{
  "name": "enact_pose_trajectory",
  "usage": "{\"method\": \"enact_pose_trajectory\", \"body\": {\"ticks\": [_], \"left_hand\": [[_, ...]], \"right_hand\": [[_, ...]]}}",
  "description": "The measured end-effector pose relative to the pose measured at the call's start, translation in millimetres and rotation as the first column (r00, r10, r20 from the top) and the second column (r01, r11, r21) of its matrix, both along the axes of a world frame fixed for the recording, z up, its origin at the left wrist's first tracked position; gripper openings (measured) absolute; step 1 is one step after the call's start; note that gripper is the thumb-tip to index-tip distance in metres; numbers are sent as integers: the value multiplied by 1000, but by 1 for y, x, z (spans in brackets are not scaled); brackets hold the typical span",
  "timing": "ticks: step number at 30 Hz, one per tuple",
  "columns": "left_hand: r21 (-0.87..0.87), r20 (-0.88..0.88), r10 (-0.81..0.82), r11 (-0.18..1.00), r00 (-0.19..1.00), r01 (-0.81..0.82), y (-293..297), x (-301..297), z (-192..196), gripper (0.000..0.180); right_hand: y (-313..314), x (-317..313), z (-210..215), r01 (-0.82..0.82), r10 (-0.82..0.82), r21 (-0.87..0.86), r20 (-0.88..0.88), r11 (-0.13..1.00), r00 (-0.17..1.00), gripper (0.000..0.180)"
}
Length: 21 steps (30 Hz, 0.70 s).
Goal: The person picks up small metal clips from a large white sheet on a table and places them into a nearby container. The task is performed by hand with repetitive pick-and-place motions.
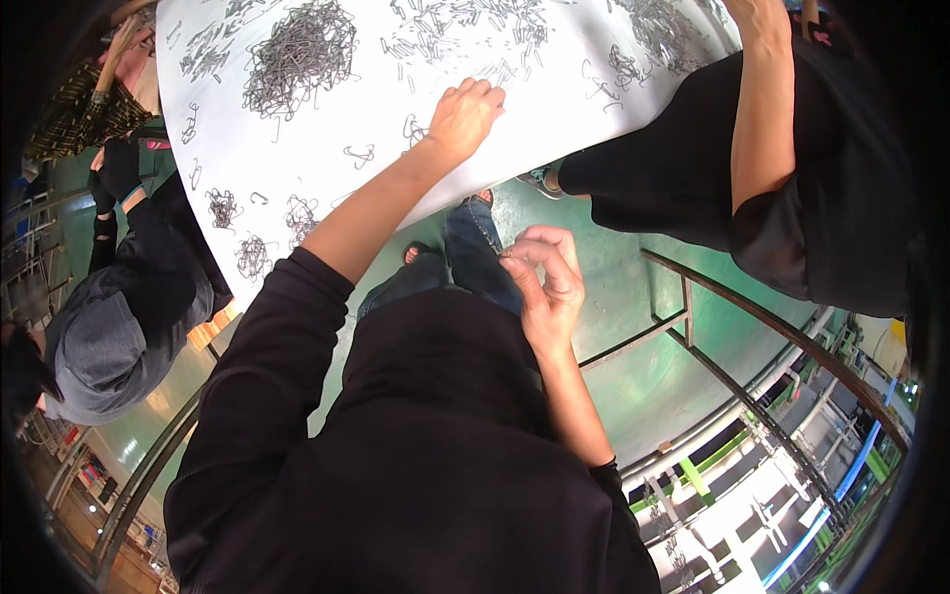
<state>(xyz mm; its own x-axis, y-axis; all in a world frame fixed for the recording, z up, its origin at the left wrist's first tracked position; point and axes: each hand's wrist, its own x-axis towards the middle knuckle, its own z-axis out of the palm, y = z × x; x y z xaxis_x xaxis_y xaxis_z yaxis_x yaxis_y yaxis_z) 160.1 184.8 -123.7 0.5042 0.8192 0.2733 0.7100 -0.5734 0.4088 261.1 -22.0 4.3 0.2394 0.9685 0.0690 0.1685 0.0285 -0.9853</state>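
Note:
My left hand rests at the near side of a white-covered table, fingers curled down and their tips hidden. Just beyond it lie many small grey metal pieces, loosely spread. Beside its wrist are a few bent dark wire hooks, and another small group of hooks lies farther left. My right hand is raised in front of my body, off the table, with thumb and fingertips pinched together. Whatever sits between those fingertips is too small to make out.
A large tangled heap of dark wire hooks is at the back left, with smaller clumps toward the left corner. A person in black stands close on the right; another in a grey cap is at the left. Dark metal rails run behind right.

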Motion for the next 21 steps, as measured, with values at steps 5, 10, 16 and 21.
{"method": "enact_pose_trajectory", "body": {"ticks": [5, 10, 16, 21], "left_hand": [[-345, 154, 154, 934, 976, -93, -2, -15, 21, 15], [-774, 497, 382, 601, 779, 200, -56, -44, 77, 18], [-790, 561, 437, 537, 703, 297, -127, -73, 131, 18], [-765, 598, 462, 574, 655, 294, -153, -85, 138, 15]], "right_hand": [[6, -4, -5, 8, -6, -59, 27, 998, 1000, 10], [6, -13, -12, 6, -4, -42, 40, 999, 999, 11], [1, -25, -16, 8, -8, -8, -7, 1000, 1000, 8], [-8, -36, -15, -26, 26, -2, 30, 1000, 999, 8]]}}
